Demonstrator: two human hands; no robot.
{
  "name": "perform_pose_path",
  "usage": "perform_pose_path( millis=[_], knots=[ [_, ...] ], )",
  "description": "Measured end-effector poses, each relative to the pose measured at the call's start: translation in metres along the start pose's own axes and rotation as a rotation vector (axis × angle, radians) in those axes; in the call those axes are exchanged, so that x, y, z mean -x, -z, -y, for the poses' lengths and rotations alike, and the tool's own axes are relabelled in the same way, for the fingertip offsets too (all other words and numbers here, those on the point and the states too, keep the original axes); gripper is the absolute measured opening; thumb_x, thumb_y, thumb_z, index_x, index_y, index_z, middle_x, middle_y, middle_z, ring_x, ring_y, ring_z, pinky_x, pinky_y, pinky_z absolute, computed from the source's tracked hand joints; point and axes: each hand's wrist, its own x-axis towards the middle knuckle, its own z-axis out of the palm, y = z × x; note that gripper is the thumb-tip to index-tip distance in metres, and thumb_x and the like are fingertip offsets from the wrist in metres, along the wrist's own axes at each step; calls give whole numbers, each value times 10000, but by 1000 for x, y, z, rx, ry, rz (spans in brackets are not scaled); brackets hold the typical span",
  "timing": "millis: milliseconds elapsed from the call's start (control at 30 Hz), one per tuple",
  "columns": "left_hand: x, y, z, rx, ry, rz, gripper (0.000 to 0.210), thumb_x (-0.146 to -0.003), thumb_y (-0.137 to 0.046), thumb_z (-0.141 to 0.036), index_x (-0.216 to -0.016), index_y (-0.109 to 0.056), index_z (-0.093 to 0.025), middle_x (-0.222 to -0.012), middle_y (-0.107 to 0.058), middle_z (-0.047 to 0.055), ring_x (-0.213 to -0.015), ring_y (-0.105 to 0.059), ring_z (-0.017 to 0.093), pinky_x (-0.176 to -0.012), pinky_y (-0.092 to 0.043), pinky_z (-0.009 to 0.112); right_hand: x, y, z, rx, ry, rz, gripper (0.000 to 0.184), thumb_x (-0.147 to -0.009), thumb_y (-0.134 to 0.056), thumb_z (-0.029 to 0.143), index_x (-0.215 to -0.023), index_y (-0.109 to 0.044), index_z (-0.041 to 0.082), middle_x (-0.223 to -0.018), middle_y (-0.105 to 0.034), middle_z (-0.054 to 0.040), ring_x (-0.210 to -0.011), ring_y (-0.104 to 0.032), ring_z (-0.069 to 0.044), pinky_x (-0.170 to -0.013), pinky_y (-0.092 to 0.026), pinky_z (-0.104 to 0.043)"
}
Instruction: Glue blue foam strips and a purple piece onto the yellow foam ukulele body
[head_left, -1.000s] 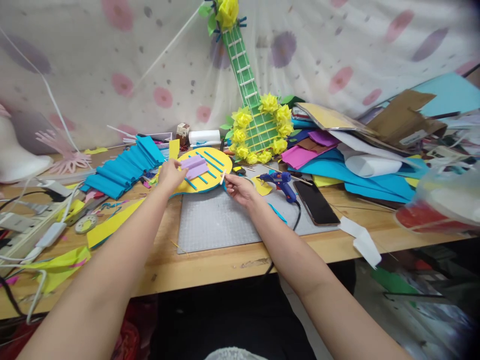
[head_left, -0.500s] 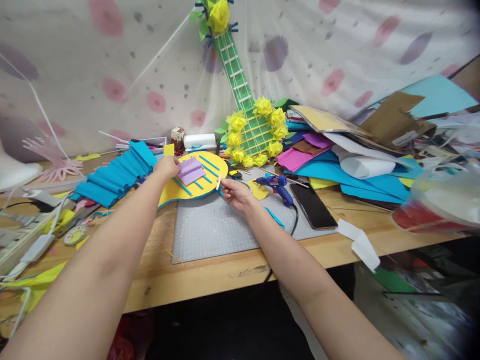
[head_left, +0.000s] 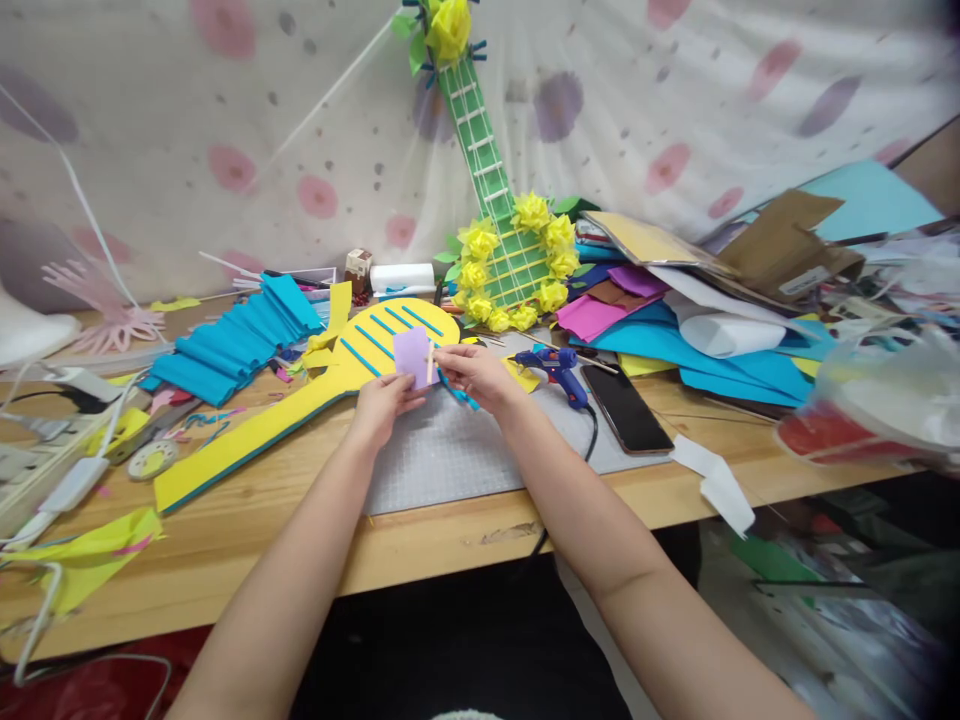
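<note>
My left hand pinches the lower edge of a small purple piece of paper. Against the paper's right edge stands a short pale stick, held in the fingertips of my right hand. Both hands are close together over the near edge of a yellow guitar-shaped cutout with a blue edge. Several blue strips lie in parallel on its rounded body. Under the hands is a grey cutting mat, partly covered by the cutout.
A blue glue gun and a phone lie right of my hands. Behind leans a green paper guitar with yellow flowers. Pleated blue paper is at left, stacked coloured paper at right, near a clear bucket.
My left hand has moved right and toward me with the purple paper, bringing it against the stick in my right hand. The cutout's long yellow neck now shows.
</note>
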Motion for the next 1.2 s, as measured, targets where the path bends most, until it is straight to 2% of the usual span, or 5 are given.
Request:
perform_pose_path(
  millis=[233,367,733,933,1200],
  knots=[
    [7,22,0,-45,53,107,77,-666,-626,-135,-700,-641,-67,-722,-680,134,-671,-672,204,-553,-546,262,-11,-10,-17,407,-24,-42,135,-613,-673,267,-589,-645,137,-424,-478,47,-391,-362,-48,-396,-259,-209],
    [7,28,-5,-52,66,146,137,-673,-598,-129,-761,-663,-47,-776,-691,155,-690,-676,214,-560,-547,266,-8,-15,-19,389,-70,-42,115,-639,-644,235,-608,-645,124,-483,-529,32,-429,-418,-58,-428,-347,-207],
    [6,29,-1,-76,86,190,193,-698,-569,-123,-842,-661,-33,-825,-697,170,-780,-678,238,-602,-547,272,-9,-17,-28,347,-105,-121,83,-685,-622,167,-627,-633,109,-483,-534,41,-451,-459,-54,-450,-412,-184],
    [6,29,-1,-102,102,210,237,-705,-593,-175,-876,-653,-22,-818,-690,199,-794,-675,256,-592,-546,285,-9,-18,-33,460,-57,-154,89,-705,-607,162,-643,-642,109,-518,-561,23,-465,-489,-69,-467,-441,-198],
    [8,28,-4,-111,117,189,228,-710,-616,-237,-831,-667,-52,-771,-691,167,-744,-677,245,-544,-538,272,-12,-14,-37,704,31,-177,136,-711,-607,226,-678,-671,110,-592,-622,-21,-531,-557,-99,-509,-453,-204]
  ],
)
